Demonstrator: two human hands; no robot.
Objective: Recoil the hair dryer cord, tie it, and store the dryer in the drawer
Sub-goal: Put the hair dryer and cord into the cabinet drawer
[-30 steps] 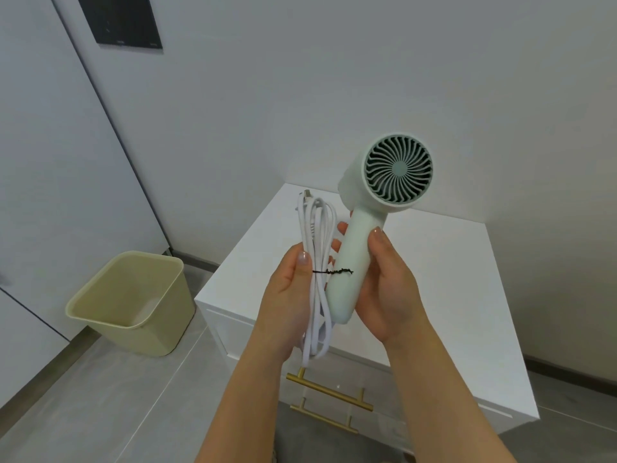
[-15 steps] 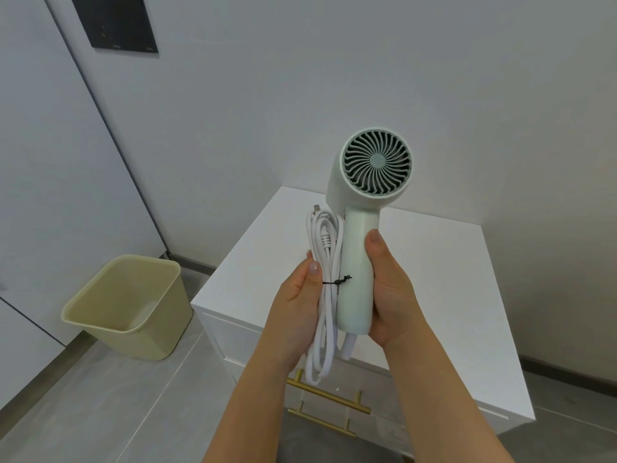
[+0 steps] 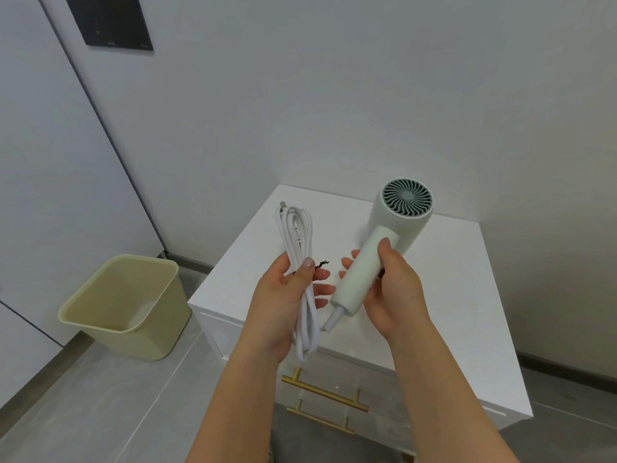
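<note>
My right hand grips the handle of a pale green hair dryer, whose round vented grille faces me at the upper right. My left hand holds the white cord, coiled into a long loop bundle with its plug at the top. A thin black twist tie wraps the bundle beside my left thumb. Both are held above a white cabinet. Its drawers, with gold bar handles, are shut below my wrists.
A beige waste bin stands on the grey tiled floor left of the cabinet. White walls lie behind and to the left, with a dark panel mounted high up.
The hands have drawn apart: the dryer has tilted and moved right and down, and the cord bundle has moved left, away from the handle. The tie now sits only on the cord.
</note>
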